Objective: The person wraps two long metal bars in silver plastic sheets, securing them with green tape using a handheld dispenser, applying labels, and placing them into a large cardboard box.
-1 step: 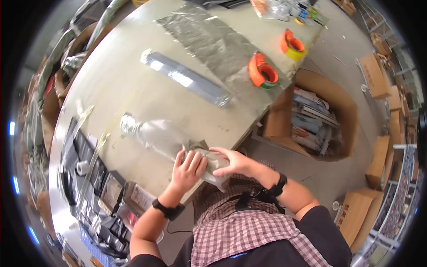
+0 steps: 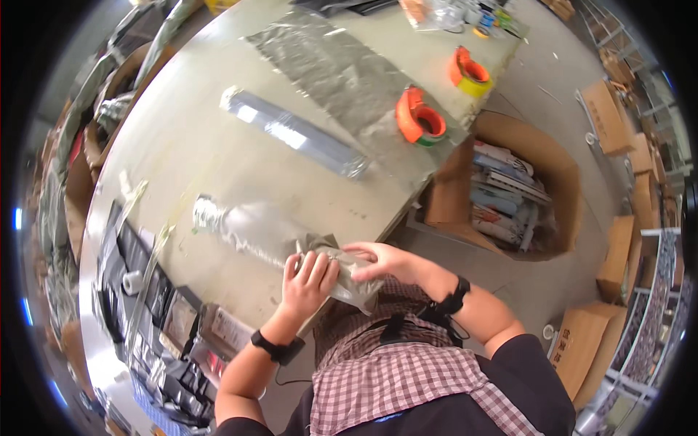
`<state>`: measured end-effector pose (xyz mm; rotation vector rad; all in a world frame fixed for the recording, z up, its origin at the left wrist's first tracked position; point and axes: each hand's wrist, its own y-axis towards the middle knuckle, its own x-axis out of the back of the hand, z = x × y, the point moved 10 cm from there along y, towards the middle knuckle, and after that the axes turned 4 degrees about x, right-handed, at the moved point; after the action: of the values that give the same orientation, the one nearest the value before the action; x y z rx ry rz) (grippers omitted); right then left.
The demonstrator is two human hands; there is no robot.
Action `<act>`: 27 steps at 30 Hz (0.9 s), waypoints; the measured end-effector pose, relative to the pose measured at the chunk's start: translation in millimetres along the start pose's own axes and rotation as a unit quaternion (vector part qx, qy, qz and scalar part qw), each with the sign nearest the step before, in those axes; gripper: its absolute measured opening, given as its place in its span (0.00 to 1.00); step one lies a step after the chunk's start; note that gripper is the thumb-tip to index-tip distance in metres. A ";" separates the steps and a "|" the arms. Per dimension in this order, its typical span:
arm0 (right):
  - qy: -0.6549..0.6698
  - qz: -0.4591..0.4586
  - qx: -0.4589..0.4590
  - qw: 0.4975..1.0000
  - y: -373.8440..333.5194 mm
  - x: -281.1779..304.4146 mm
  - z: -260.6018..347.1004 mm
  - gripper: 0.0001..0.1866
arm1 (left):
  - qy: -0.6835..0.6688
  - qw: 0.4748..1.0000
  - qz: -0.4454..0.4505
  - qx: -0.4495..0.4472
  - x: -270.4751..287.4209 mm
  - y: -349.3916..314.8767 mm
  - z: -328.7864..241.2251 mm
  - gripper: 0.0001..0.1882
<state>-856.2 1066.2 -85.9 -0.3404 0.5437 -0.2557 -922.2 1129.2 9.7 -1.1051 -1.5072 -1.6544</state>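
Note:
A long item in clear plastic wrap (image 2: pixel 263 224) lies slanted on the table, its gathered silvery end pointing to the far left. Its near end goes into a crumpled grey plastic bag (image 2: pixel 352 289) at the table's front edge. My left hand (image 2: pixel 308 285) is closed on the bag from the left, fingers bent over its top. From the right, my right hand (image 2: pixel 384 263) curves round the same bag, thumb and fingers against its sides. What the bag covers is hidden. Farther off lies another long, bluish-grey wrapped roll (image 2: pixel 294 132), untouched.
A flat grey plastic sheet (image 2: pixel 327 65) spreads across the table's far side. Two orange tape dispensers (image 2: pixel 420 116) stand by the right edge. Black bags (image 2: pixel 138 272) and small boxes crowd the left. An open carton (image 2: pixel 563 174) holding packages stands on the floor right.
The view has shifted slightly, so the table things sit a little farther left. Both hands stay at the grey bag; the right thumb and fingers have moved slightly on it.

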 end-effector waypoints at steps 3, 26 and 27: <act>0.108 0.000 -0.150 0.983 -6.4 48.4 -32.7 0.24 | -0.011 0.998 0.052 0.025 -21.0 41.4 -21.2 0.18; -0.317 -0.487 0.159 0.798 -88.5 409.4 234.5 0.25 | -0.016 0.967 0.245 0.069 -95.8 71.1 -37.9 0.27; -0.182 -0.454 0.193 0.851 -98.5 345.6 218.1 0.22 | -0.014 0.962 0.269 0.040 -97.3 66.4 -37.8 0.32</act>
<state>-466.5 918.0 -32.3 -0.2224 -0.0953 -1.1796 -826.6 1074.4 -46.5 -1.3510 -1.1391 -1.1962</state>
